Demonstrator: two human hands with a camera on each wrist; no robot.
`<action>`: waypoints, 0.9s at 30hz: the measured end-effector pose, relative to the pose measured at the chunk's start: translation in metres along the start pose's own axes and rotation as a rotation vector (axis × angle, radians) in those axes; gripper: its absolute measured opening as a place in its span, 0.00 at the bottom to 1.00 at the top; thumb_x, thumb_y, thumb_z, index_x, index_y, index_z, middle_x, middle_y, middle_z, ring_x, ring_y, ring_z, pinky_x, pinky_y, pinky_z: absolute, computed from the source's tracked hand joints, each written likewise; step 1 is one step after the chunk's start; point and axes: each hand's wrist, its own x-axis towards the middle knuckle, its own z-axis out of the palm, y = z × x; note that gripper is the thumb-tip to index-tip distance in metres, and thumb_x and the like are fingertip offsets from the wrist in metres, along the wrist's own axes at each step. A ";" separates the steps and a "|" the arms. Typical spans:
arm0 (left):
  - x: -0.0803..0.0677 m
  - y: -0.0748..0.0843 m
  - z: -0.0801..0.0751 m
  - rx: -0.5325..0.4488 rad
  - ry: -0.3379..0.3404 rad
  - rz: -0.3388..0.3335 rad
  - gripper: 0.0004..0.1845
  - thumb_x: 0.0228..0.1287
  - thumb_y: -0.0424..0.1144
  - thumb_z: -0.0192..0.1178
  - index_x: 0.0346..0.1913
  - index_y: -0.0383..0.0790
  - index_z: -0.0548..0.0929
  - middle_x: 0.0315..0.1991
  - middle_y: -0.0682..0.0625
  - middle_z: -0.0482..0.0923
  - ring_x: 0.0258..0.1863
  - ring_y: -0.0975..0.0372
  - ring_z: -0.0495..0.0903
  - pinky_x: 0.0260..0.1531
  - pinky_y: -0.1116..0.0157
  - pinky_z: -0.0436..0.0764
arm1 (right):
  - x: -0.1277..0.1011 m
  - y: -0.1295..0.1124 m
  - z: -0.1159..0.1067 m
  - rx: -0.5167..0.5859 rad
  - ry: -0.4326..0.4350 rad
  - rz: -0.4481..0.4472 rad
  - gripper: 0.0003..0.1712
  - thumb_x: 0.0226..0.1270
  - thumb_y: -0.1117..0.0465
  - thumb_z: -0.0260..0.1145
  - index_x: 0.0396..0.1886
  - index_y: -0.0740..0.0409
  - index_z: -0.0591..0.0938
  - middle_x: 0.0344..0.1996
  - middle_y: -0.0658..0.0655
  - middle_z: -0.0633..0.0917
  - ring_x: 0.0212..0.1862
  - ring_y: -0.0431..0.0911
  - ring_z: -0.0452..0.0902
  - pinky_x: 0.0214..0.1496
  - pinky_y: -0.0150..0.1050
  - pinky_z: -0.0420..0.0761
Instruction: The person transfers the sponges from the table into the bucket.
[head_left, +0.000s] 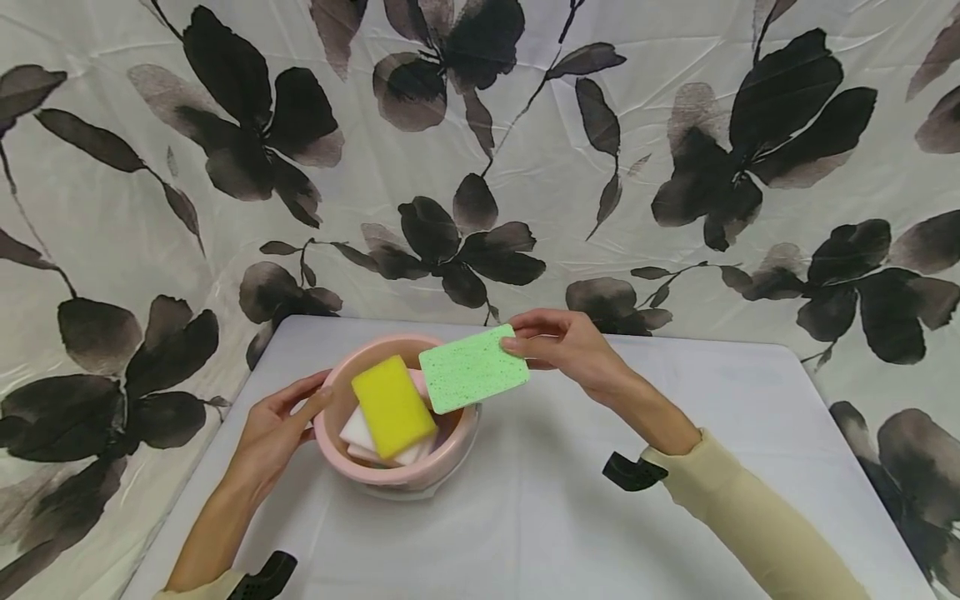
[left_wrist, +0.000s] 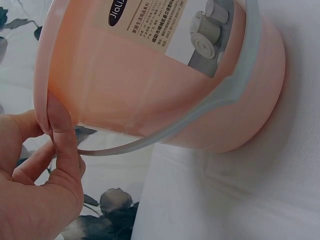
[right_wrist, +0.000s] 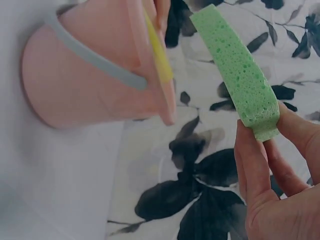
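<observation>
A pink bucket (head_left: pixel 326 442) stands on the white-covered table, its grey handle (left_wrist: pixel 200 107) hanging down along the outside. My left hand (head_left: pixel 273 429) pinches the bucket's rim on the left side, thumb and fingers on either side of the edge. My right hand (head_left: pixel 570 350) holds a green speckled sponge (head_left: pixel 476 371) by its right end, thumb on top. The sponge overlaps the bucket's right rim in the head view; in the right wrist view it is apart from the bucket. Inside the bucket lies a yellow sponge (head_left: pixel 393 407) over white and pale pink pieces (head_left: pixel 360 432).
A white cloth covers the table (head_left: pixel 600 533), whose far edge meets a hanging curtain (head_left: pixel 562 208) with dark flowers. A printed label (left_wrist: pixel 165 35) is on the bucket. Black wrist bands (head_left: pixel 636 472) sit by both cream sleeves (head_left: pixel 742 508).
</observation>
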 end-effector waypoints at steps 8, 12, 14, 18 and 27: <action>-0.001 0.000 -0.001 -0.016 -0.002 -0.005 0.37 0.72 0.58 0.61 0.77 0.43 0.68 0.75 0.44 0.65 0.50 0.74 0.77 0.45 0.74 0.83 | 0.011 0.002 0.031 0.024 -0.045 0.018 0.21 0.64 0.61 0.76 0.55 0.61 0.85 0.45 0.59 0.86 0.44 0.47 0.86 0.51 0.44 0.86; 0.000 -0.001 0.000 -0.026 -0.008 -0.008 0.37 0.73 0.58 0.61 0.77 0.42 0.68 0.75 0.43 0.65 0.50 0.75 0.77 0.45 0.74 0.83 | 0.016 0.005 0.046 0.027 -0.072 0.027 0.20 0.64 0.60 0.76 0.55 0.60 0.86 0.45 0.59 0.86 0.45 0.47 0.86 0.52 0.44 0.87; 0.000 -0.001 0.000 -0.029 -0.011 -0.010 0.37 0.73 0.57 0.61 0.77 0.42 0.68 0.75 0.43 0.65 0.49 0.75 0.77 0.44 0.74 0.83 | 0.018 0.007 0.052 0.025 -0.084 0.028 0.20 0.64 0.60 0.77 0.55 0.59 0.86 0.45 0.59 0.86 0.45 0.47 0.86 0.51 0.44 0.87; 0.001 -0.001 0.000 -0.027 -0.011 -0.002 0.37 0.73 0.56 0.61 0.77 0.42 0.68 0.75 0.43 0.65 0.48 0.75 0.78 0.43 0.73 0.83 | 0.021 0.011 0.062 0.007 -0.114 0.024 0.20 0.64 0.60 0.76 0.55 0.58 0.86 0.44 0.58 0.86 0.44 0.47 0.86 0.48 0.42 0.87; -0.001 -0.001 -0.001 -0.032 -0.014 -0.002 0.38 0.72 0.58 0.62 0.77 0.42 0.69 0.75 0.43 0.66 0.48 0.74 0.78 0.43 0.73 0.84 | 0.033 0.010 0.078 -0.096 -0.110 -0.052 0.19 0.66 0.57 0.76 0.54 0.59 0.86 0.42 0.55 0.87 0.44 0.46 0.85 0.51 0.37 0.84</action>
